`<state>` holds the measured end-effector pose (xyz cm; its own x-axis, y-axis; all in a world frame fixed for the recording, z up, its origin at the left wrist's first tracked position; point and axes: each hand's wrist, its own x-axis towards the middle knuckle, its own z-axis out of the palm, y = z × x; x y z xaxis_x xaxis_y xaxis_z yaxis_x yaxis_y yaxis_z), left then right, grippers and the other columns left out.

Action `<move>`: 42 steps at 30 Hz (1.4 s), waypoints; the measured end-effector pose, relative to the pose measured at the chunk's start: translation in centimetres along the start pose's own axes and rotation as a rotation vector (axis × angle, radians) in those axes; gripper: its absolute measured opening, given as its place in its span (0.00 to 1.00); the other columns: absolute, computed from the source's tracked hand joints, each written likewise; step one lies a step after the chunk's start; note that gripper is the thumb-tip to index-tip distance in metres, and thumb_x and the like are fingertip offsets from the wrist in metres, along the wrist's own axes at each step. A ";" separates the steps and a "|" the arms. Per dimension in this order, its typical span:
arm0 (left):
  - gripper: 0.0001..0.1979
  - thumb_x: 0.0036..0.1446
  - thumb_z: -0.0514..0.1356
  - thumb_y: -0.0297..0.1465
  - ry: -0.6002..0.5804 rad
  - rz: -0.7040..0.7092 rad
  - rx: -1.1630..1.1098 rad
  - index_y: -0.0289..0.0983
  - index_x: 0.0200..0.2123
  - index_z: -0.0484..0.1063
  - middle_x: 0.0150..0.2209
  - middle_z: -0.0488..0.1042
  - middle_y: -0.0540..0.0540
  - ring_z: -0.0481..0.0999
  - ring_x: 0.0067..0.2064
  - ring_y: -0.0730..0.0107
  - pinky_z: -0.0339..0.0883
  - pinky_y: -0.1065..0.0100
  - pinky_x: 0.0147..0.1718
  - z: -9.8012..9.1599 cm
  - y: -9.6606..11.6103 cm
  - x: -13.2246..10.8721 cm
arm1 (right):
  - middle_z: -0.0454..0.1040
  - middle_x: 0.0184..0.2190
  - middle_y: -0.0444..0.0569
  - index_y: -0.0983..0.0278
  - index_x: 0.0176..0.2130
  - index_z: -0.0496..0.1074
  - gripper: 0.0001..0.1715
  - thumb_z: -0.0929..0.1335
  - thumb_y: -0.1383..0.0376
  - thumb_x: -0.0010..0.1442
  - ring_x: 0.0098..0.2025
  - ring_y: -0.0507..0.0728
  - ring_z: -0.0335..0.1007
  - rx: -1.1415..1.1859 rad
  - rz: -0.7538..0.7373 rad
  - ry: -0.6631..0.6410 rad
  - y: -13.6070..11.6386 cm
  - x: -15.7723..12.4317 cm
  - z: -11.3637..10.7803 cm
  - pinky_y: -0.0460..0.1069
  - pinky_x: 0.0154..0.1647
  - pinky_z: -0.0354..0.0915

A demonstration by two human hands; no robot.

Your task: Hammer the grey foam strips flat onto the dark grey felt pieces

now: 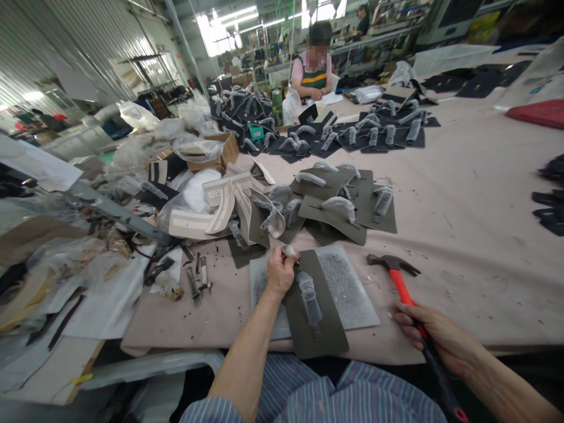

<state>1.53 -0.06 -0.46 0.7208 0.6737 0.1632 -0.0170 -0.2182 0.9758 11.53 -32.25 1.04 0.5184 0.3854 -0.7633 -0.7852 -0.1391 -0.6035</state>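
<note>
R hand (440, 338): 1 hammer (399, 282); L hand (279, 273): 1 panel (326, 335).

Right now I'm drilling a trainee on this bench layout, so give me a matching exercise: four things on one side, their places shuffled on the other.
Things
1. hammer
2. olive panel
3. metal plate
4. cardboard box

Places
a. lying under the olive panel
b. gripped by the right hand
c. back left, among plastic bags
d. top end under the left hand

Pairs: 1-b, 2-d, 3-a, 4-c
</note>
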 end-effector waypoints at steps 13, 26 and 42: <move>0.12 0.58 0.63 0.29 0.000 0.177 0.298 0.40 0.46 0.71 0.38 0.80 0.45 0.80 0.39 0.61 0.71 0.64 0.41 0.3 0.3 -1.4 | 0.56 0.21 0.37 0.62 0.36 0.65 0.08 0.66 0.59 0.63 0.16 0.45 0.49 0.173 0.013 0.078 1.4 -2.8 3.3 0.41 0.13 0.51; 0.06 0.57 0.60 0.26 -0.096 0.206 0.277 0.40 0.38 0.74 0.32 0.78 0.48 0.76 0.34 0.66 0.68 0.68 0.36 0.1 0.6 -1.0 | 0.66 0.20 0.46 0.59 0.30 0.61 0.18 0.58 0.51 0.65 0.20 0.53 0.55 -1.435 -0.962 0.089 -7.6 -5.0 11.5 0.50 0.25 0.43; 0.12 0.55 0.61 0.25 -0.121 0.148 0.238 0.41 0.43 0.75 0.33 0.77 0.49 0.75 0.35 0.65 0.67 0.68 0.36 0.0 0.7 -1.0 | 0.68 0.21 0.47 0.59 0.33 0.65 0.20 0.59 0.49 0.67 0.21 0.55 0.58 -1.612 -0.838 0.095 -7.2 -4.0 10.5 0.51 0.25 0.43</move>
<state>0.84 -0.92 0.06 0.8001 0.5365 0.2683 0.0246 -0.4763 0.8789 11.49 -23.19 10.86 0.6200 0.7704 -0.1489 0.6934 -0.6268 -0.3555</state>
